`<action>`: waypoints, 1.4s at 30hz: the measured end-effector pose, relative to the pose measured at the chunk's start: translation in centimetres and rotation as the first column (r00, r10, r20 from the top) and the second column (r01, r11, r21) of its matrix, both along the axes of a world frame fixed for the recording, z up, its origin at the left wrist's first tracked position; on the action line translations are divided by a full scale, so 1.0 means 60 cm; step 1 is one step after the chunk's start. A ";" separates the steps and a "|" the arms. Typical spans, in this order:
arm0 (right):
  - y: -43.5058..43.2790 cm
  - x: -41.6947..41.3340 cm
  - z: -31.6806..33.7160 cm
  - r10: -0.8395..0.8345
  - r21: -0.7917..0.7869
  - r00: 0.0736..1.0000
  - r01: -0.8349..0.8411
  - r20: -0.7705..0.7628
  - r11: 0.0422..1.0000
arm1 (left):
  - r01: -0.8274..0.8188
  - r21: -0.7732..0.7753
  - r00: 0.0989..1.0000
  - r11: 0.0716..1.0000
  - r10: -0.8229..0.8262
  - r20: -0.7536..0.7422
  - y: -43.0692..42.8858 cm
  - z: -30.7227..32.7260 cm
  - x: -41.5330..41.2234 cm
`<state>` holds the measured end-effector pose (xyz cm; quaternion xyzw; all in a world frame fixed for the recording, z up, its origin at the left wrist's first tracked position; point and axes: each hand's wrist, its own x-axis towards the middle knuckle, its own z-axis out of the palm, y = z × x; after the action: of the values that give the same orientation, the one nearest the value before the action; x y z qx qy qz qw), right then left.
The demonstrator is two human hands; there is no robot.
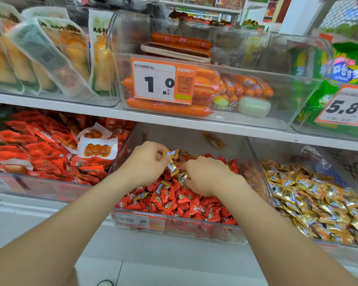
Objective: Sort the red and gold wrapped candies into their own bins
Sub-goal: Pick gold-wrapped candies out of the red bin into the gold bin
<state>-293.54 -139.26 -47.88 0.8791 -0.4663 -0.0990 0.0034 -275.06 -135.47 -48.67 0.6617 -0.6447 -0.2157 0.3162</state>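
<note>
- The left hand (146, 162) is pinching two gold candies (171, 153) over the red candies (174, 200) in the middle bin (215, 232).
- The right hand (205, 175) is gripping another gold candy (183, 176) just beside.
- A gold heap (318, 199) is filling the right bin.

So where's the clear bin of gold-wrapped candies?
Head view, lower right: the clear gold-candy bin sits directly right of the clear bin of red-wrapped candies.

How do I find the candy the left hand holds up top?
Find the middle clear bin in the bottom row, full of red candies. Above them the left hand pinches a gold candy with a blue label, highest of all.
</note>
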 end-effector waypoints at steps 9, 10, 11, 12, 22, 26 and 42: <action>0.012 -0.046 0.024 -0.195 0.214 0.784 0.081 0.589 0.973 | -0.050 0.235 0.912 0.971 0.141 -0.386 0.008 0.007 -0.009; 0.017 -0.052 0.030 -0.239 0.248 0.731 0.098 0.640 0.964 | -0.043 0.268 0.886 0.962 0.161 -0.434 0.009 0.008 -0.011; 0.023 -0.060 0.036 -0.285 0.286 0.681 0.115 0.674 0.951 | -0.028 0.295 0.854 0.955 0.177 -0.490 0.010 0.009 -0.014; 0.030 -0.069 0.042 -0.337 0.332 0.633 0.132 0.697 0.934 | -0.013 0.315 0.817 0.949 0.191 -0.544 0.010 0.010 -0.017; 0.077 -0.215 0.074 -0.534 0.482 0.210 0.252 0.819 0.839 | -0.081 0.121 0.900 0.989 0.125 -0.417 0.026 0.031 -0.091; 0.045 -0.318 0.037 -0.469 0.082 0.474 0.632 0.745 0.771 | 0.022 0.059 0.897 0.998 0.007 -0.442 0.042 0.039 -0.161; 0.065 -0.504 0.007 -0.373 0.037 0.390 0.648 0.842 0.761 | 0.449 0.041 0.805 0.892 -0.425 0.415 -0.048 0.044 -0.504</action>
<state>-323.77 -135.38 -47.47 0.6203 -0.6723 0.3892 -0.1082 -305.33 -138.37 -46.06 0.5162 -0.8376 -0.1188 0.1339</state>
